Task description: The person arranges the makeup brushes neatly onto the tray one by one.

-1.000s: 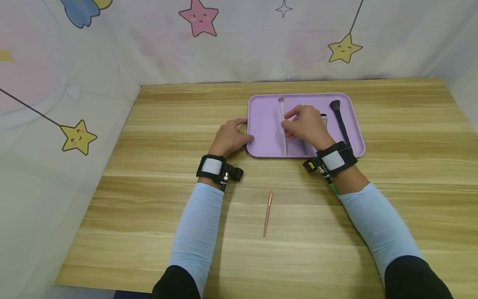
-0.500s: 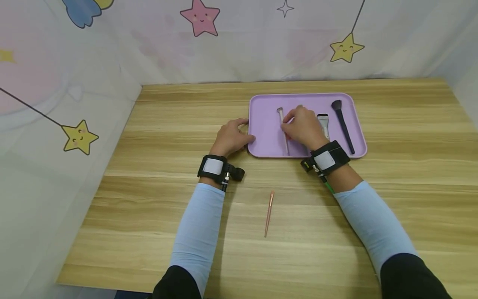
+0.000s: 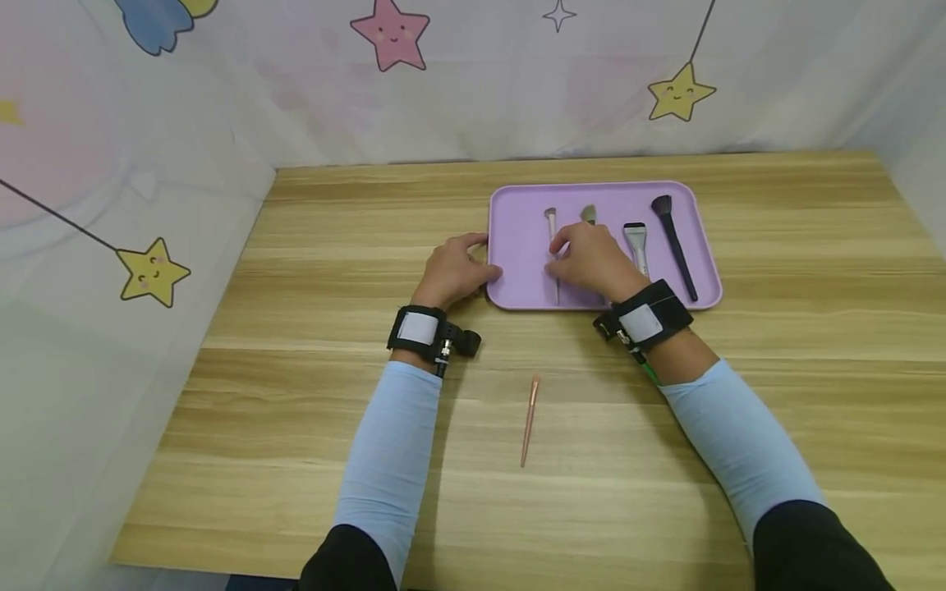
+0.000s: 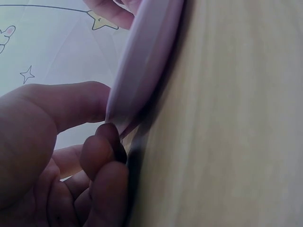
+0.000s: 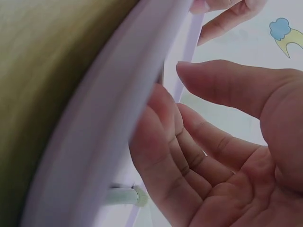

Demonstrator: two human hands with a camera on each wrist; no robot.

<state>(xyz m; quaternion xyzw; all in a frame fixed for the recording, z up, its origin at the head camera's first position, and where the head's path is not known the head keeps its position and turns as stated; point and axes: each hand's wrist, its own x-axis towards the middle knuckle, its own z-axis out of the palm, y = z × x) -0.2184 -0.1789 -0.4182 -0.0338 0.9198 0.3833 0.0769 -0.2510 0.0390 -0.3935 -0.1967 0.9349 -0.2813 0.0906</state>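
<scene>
My left hand [image 3: 454, 272] grips the left edge of the purple tray [image 3: 517, 287]. In the left wrist view its thumb lies on the rim, other fingers curled under it. Over the tray, my right hand [image 3: 594, 261] hovers beside a thin white-handled makeup brush [image 3: 551, 223], thumb and fingers apart in the right wrist view. Under that hand lies a brush with greenish bristles [image 3: 588, 213], its handle mostly hidden. To the right lie a flat-headed makeup brush [image 3: 636, 238] and a black makeup brush [image 3: 674, 246].
A rose-gold makeup brush [image 3: 530, 423] lies on the wooden table [image 3: 296, 427] in front of the tray. Behind the table hangs a white curtain [image 3: 473, 107] printed with stars.
The white-handled brush has slid toward me, then its handle end has swung left. My right hand has shifted slightly nearer and its thumb and fingers have parted from the brush. My left hand stays put.
</scene>
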